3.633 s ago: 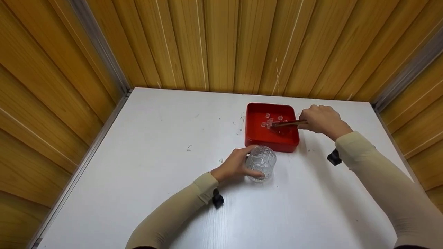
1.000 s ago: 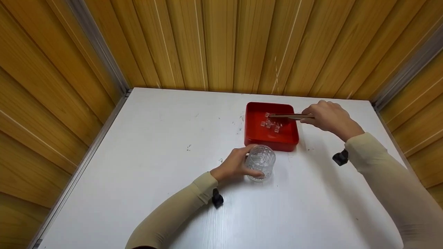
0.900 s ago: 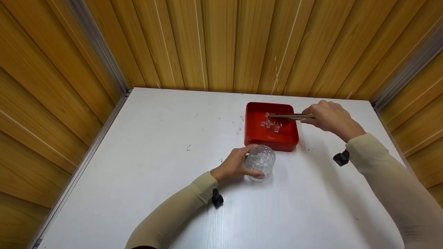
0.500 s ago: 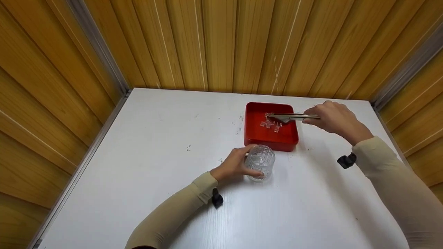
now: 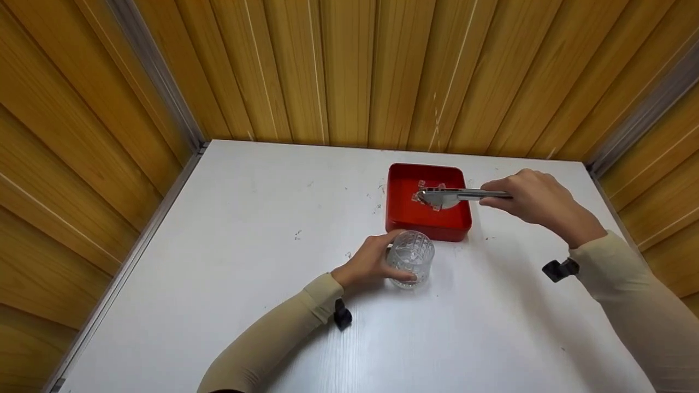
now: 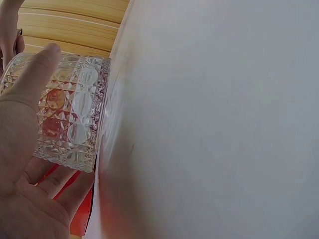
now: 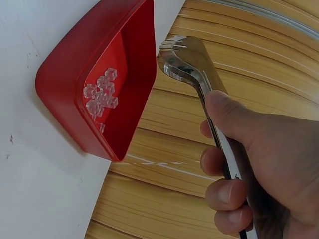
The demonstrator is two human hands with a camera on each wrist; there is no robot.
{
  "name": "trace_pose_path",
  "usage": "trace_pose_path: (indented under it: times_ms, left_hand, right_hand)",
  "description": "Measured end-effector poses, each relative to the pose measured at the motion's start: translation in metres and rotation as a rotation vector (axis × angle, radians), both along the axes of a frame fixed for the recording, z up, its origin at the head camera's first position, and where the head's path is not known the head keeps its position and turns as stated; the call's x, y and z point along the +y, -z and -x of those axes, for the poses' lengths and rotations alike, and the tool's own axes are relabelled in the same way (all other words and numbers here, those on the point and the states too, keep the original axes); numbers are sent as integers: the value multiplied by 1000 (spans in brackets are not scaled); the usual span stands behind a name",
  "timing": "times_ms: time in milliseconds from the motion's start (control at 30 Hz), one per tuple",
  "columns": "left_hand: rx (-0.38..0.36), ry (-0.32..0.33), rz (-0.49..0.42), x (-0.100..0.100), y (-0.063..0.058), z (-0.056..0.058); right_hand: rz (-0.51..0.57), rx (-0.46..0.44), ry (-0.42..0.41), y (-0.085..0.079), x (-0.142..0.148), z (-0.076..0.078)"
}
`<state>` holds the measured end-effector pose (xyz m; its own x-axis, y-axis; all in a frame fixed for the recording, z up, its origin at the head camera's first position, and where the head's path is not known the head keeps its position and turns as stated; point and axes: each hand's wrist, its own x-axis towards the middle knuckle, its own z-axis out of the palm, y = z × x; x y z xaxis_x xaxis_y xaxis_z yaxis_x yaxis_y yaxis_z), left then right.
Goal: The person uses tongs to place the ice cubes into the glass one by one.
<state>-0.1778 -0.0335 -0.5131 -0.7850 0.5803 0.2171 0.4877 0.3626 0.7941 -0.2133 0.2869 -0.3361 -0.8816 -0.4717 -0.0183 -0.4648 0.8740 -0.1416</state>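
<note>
A cut-glass tumbler (image 5: 413,255) stands on the white table in front of the red square box. Around its left side curve the thumb and fingers of my left hand (image 5: 371,261), gripping it; in the left wrist view its faceted wall (image 6: 75,107) shows beyond the thumb. My right hand (image 5: 538,201) holds metal serving tongs (image 7: 219,134), thumb on one arm and fingers curled under the other. One tong end is forked, the other broad. The tips are above the box (image 5: 428,222); I cannot tell whether they pinch a piece. Several clear ice-like cubes (image 7: 102,94) lie inside the box.
The white table (image 5: 246,262) meets yellow wood-look panels (image 5: 349,71) at the back and on both sides. Small dark marks dot its surface. A black wrist strap mount sits under each sleeve cuff (image 5: 590,254).
My right hand has drawn back to the right and toward me, lifting the tongs from among the cubes and turning them so their broad side shows. The left hand and tumbler stay put.
</note>
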Motion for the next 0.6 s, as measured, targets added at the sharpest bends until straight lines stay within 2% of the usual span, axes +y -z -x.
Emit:
trace_pose_path:
  times_ms: [267, 467, 600]
  left_hand:
    - [11, 1, -7, -1, 1, 2]
    - [21, -3, -3, -3, 2, 3]
    - [54, 2, 2, -4, 2, 4]
  right_hand:
    - [18, 19, -77, -6, -5, -22]
    - [23, 45, -131, -3, -10, -36]
    - [31, 69, -166, -1, -13, -42]
